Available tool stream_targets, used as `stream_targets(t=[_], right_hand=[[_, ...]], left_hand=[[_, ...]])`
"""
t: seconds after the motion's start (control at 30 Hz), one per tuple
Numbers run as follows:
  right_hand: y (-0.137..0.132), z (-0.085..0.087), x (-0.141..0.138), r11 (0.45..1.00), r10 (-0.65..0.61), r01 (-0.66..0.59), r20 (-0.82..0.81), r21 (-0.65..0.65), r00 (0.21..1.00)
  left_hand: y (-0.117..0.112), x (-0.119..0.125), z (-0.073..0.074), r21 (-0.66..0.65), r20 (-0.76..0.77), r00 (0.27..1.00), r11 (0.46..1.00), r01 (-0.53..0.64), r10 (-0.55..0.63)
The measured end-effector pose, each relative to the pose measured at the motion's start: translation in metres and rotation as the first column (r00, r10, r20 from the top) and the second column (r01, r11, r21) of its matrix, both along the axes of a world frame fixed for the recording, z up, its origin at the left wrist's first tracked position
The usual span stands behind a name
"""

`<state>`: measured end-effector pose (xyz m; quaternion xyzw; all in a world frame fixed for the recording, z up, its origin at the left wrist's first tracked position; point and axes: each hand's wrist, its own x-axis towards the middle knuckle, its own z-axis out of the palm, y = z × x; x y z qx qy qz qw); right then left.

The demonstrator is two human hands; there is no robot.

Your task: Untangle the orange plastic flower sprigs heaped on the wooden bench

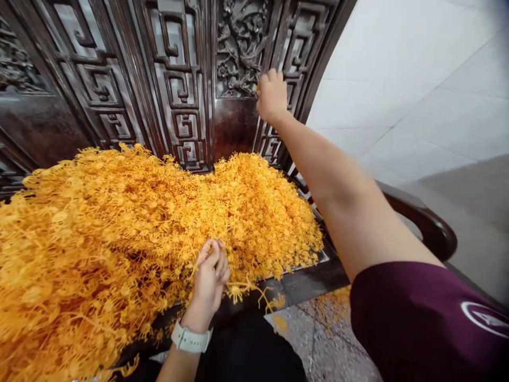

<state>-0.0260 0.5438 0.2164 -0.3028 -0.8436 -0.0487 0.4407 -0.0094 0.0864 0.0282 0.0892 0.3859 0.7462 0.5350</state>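
A large heap of yellow-orange plastic flower stems (254, 212), thin and branching with small spidery heads, covers the seat of a dark carved wooden bench. At the heap's front edge, my left hand (210, 273) pinches a thin yellow stem between thumb and fingers. Beside that hand, a loose branching strand (250, 286) hangs over the seat edge. My right hand (273, 96) is raised in front of the bench's backrest, above the heap. Its fingers are closed, and a small orange bit shows at their edge; the rest of what they hold is hidden.
The carved backrest (234, 122) rises behind the heap. A curved wooden armrest (427, 217) is at the right, beside a white tiled wall (397, 95). More yellow pieces (334, 307) lie on the speckled floor (330, 345). My dark-clothed legs (250, 345) are below.
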Motion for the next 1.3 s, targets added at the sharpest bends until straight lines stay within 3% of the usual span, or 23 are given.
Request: stream_targets(t=[0.1,0.17,0.23,0.3,0.43,0.47,0.5,0.53,0.57,0.63,0.67,0.73,0.8,0.9,1.03,1.1,1.23,1.3], right_hand=[[-0.048,-0.024,0.016,0.994,0.108,-0.093,-0.36,0.059,0.927],[-0.087,-0.051,0.025,0.982,0.19,-0.176,-0.405,0.073,0.894],[-0.126,-0.081,0.035,0.944,0.304,-0.324,-0.209,-0.069,0.929],[-0.164,-0.108,0.047,0.877,0.383,-0.397,-0.105,-0.27,0.918],[-0.259,-0.139,0.091,0.768,0.258,-0.407,-0.342,-0.495,0.904],[-0.288,-0.142,0.104,0.701,0.228,-0.431,-0.395,-0.567,0.89],[-0.318,-0.144,0.116,0.588,0.207,-0.47,-0.439,-0.658,0.874],[-0.346,-0.145,0.127,0.432,0.19,-0.51,-0.478,-0.744,0.858],[-0.373,-0.145,0.137,0.241,0.179,-0.54,-0.51,-0.807,0.842],[-0.418,-0.142,0.147,-0.138,0.159,-0.549,-0.565,-0.824,0.809],[-0.435,-0.14,0.148,-0.284,0.145,-0.539,-0.591,-0.793,0.793],[-0.457,-0.137,0.144,-0.481,0.108,-0.512,-0.628,-0.712,0.771],[-0.468,-0.136,0.136,-0.586,0.043,-0.497,-0.636,-0.641,0.77],[-0.477,-0.14,0.124,-0.661,-0.076,-0.509,-0.626,-0.551,0.776],[-0.494,-0.149,0.12,-0.667,-0.277,-0.627,-0.648,-0.402,0.71],[-0.506,-0.155,0.12,-0.643,-0.305,-0.659,-0.659,-0.389,0.687],[-0.543,-0.166,0.126,-0.56,-0.248,-0.681,-0.69,-0.471,0.681],[-0.565,-0.167,0.133,-0.576,-0.25,-0.677,-0.689,-0.459,0.68]], left_hand=[[0.0,-0.013,0.006,0.07,0.021,0.999,0.997,-0.044,0.043],[-0.003,-0.024,0.011,0.112,0.025,0.999,0.993,-0.048,0.046],[-0.009,-0.035,0.017,0.141,0.038,0.998,0.989,-0.052,0.047],[-0.015,-0.045,0.023,0.171,0.062,0.995,0.981,-0.086,0.077],[-0.023,-0.058,0.032,0.226,0.115,0.974,0.95,-0.216,0.194],[-0.024,-0.059,0.034,0.235,0.126,0.969,0.943,-0.237,0.212],[-0.024,-0.061,0.034,0.245,0.136,0.965,0.936,-0.253,0.225],[-0.024,-0.061,0.035,0.253,0.143,0.962,0.931,-0.263,0.233],[-0.024,-0.061,0.035,0.261,0.145,0.961,0.928,-0.265,0.234],[-0.026,-0.059,0.035,0.28,0.119,0.97,0.93,-0.238,0.212],[-0.027,-0.057,0.035,0.29,0.089,0.979,0.935,-0.204,0.186],[-0.031,-0.053,0.036,0.311,0.002,0.995,0.946,-0.091,0.095],[-0.037,-0.05,0.038,0.326,-0.076,0.997,0.944,0.039,-0.015],[-0.049,-0.046,0.041,0.338,-0.124,0.986,0.929,0.149,-0.113],[-0.064,-0.038,0.047,0.342,-0.123,0.987,0.929,0.142,-0.106],[-0.067,-0.036,0.047,0.361,-0.061,0.997,0.931,0.06,-0.04],[-0.067,-0.048,0.045,0.347,0.159,0.973,0.913,-0.213,0.167],[-0.069,-0.055,0.048,0.307,0.263,0.938,0.903,-0.302,0.224]])
